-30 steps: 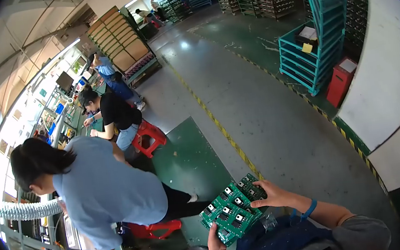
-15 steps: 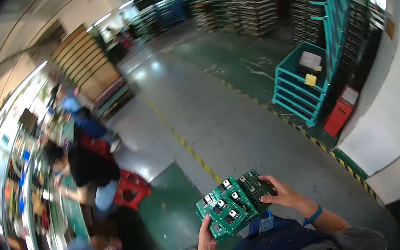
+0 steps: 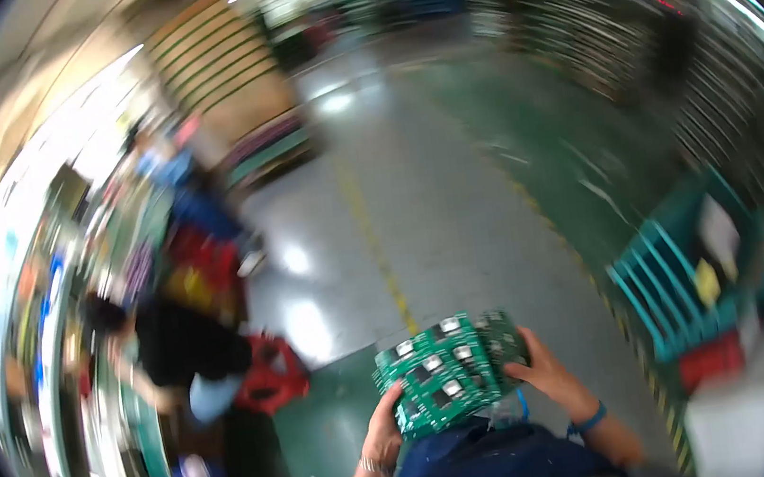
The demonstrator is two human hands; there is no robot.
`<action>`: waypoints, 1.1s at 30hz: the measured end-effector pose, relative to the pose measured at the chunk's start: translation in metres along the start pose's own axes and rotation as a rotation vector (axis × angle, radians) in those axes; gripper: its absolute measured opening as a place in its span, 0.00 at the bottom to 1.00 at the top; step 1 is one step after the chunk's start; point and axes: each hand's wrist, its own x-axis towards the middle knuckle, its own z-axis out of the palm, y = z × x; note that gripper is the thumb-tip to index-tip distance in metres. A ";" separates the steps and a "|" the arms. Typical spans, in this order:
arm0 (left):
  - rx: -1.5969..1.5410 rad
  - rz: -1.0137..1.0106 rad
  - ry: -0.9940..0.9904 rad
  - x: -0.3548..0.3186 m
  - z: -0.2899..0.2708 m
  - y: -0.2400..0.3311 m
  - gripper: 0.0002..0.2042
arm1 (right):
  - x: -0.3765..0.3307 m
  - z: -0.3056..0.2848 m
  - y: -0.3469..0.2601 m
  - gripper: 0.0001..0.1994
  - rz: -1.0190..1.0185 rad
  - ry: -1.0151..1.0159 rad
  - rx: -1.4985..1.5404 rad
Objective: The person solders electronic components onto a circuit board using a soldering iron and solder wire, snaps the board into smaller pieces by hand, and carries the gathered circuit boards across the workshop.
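Observation:
Green circuit boards (image 3: 435, 377) with square white-and-black parts lie overlapped in front of my body. My left hand (image 3: 385, 432) grips their left edge, the thumb on top, and a metal watch band circles that wrist. A darker green circuit board (image 3: 503, 338) sits at their right side. My right hand (image 3: 546, 373) is closed on its right edge, with a blue band around the wrist. Fingers of both hands are partly hidden beneath the boards. How many boards are stacked cannot be made out.
A person in black (image 3: 186, 339) sits at the workbench on the left by a red stool (image 3: 273, 374); another in blue is farther off. A teal cart (image 3: 683, 283) stands at right. A yellow floor line (image 3: 370, 230) runs ahead; blurred racks line the back right.
The whole view has swung, so the cart sits farther right and lower and the wooden panel farther right. Both hands still hold the boards. The near person in light blue at lower left has mostly left view.

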 end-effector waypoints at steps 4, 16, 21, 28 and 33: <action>0.014 -0.153 -0.119 0.082 0.030 0.063 0.23 | 0.073 -0.006 0.001 0.35 0.129 0.101 0.293; -0.009 -0.174 -0.242 0.437 0.150 0.175 0.26 | 0.429 -0.141 0.052 0.39 0.148 0.102 0.197; -0.015 -0.113 -0.220 0.579 0.205 0.236 0.23 | 0.605 -0.188 0.051 0.40 0.147 0.027 0.237; -0.201 -0.033 -0.067 0.754 0.261 0.340 0.24 | 0.877 -0.226 -0.010 0.42 0.124 -0.252 0.174; -0.313 0.063 -0.051 0.857 0.301 0.423 0.21 | 1.052 -0.250 -0.027 0.48 0.011 -0.399 0.172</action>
